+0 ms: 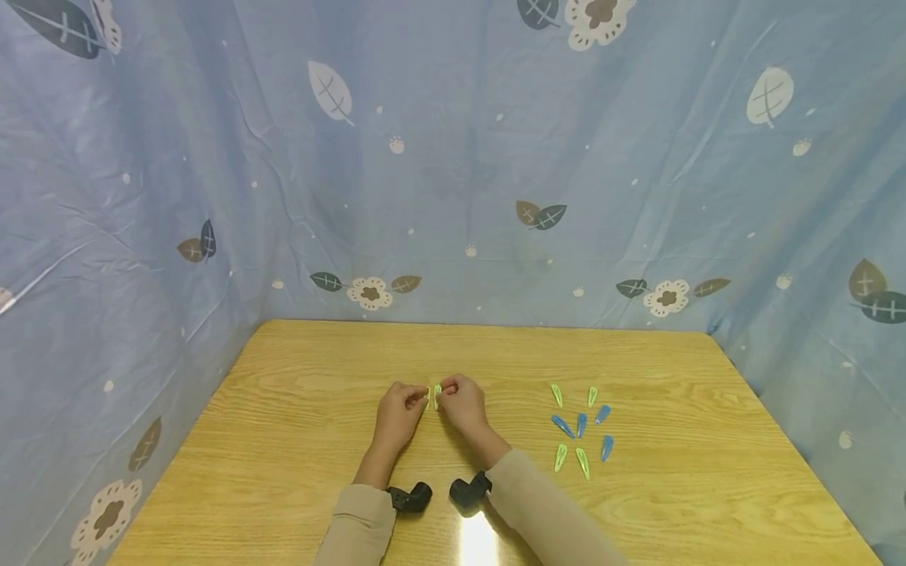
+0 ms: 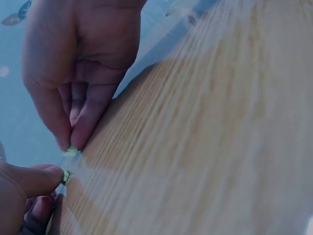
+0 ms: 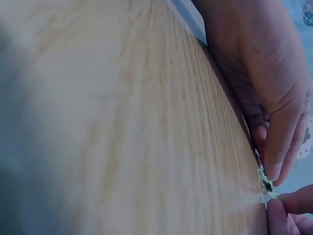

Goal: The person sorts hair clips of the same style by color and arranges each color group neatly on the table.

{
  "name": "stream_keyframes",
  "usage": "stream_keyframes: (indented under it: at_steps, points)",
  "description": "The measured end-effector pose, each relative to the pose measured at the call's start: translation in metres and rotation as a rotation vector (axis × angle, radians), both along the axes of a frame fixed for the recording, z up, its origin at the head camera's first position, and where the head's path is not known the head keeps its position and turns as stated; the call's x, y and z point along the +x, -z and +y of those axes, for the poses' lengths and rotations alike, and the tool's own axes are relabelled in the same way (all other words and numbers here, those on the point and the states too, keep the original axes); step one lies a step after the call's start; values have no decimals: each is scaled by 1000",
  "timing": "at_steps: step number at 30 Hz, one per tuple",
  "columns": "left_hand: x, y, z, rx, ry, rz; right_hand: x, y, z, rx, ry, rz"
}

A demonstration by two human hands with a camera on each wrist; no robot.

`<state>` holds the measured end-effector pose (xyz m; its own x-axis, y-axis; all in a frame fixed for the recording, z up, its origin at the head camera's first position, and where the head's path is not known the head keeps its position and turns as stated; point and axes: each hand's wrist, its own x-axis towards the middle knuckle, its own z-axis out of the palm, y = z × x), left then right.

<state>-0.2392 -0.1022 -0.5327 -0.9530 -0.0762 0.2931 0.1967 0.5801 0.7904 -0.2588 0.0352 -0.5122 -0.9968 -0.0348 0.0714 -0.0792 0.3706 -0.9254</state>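
Observation:
Both hands meet near the middle of the table in the head view, thumbs and fingertips drawn together. My left hand [image 1: 398, 415] pinches a narrow yellow-green snap hair clip [image 1: 428, 399], mostly covered by its fingertips. Just to its right, my right hand [image 1: 463, 405] pinches another yellow-green hair clip [image 1: 437, 396], whose upper end shows above the fingers. The two clips stand side by side with a small gap in the head view. In both wrist views the fingertips are low, close over the wooden surface, with only bits of green showing between them.
On the wooden table [image 1: 283, 440], right of the hands, lie several loose hair clips: yellow-green ones, such as a clip [image 1: 561, 457], and blue ones, such as a clip [image 1: 582, 425]. A patterned blue curtain [image 1: 439, 173] surrounds the back and sides. Black wrist cameras [image 1: 412, 498] hang inside both wrists.

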Motion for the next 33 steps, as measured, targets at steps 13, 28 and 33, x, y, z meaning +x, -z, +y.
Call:
stream_keyframes:
  at_steps: [13,28,33]
  points:
    - [-2,-1,0,-28,-5,1,-3,-6,-7,140,15,18]
    - [1,-4,-1,-23,-12,-3,0,-5,-6,102,11,18]
    - [2,-3,-1,-14,1,6,3,0,-2,33,29,23]
